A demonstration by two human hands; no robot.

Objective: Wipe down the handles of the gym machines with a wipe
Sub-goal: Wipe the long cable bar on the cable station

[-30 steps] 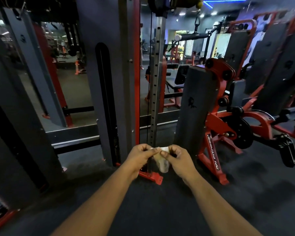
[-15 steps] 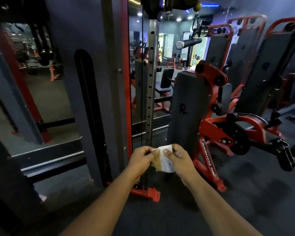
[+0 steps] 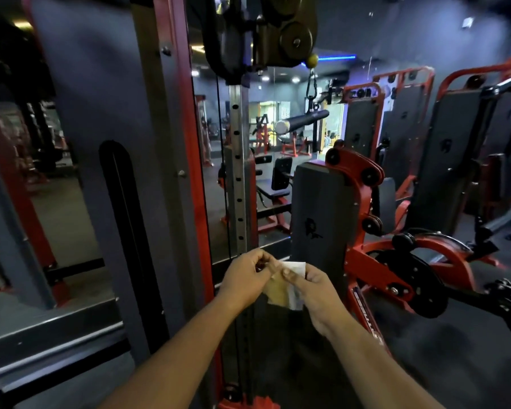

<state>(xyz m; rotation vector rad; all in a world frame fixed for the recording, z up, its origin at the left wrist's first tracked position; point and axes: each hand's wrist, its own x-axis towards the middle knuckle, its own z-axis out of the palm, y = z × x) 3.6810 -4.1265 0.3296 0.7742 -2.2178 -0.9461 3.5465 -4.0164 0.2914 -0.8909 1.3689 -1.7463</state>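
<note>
Wiping looks not yet begun: the left hand (image 3: 248,278) and the right hand (image 3: 313,287) both pinch the wipe (image 3: 286,286) by its top edge, holding it between them at waist height before the cable machine (image 3: 239,172). The bar handle (image 3: 303,121) hanging above is untouched, so every handle seems left to do. No container shows here.

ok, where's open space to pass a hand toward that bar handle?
Open gap between the perforated post and the grey pad, up to the bar handle. Bare floor lower right. Crowded right of the pad: red frames.
</note>
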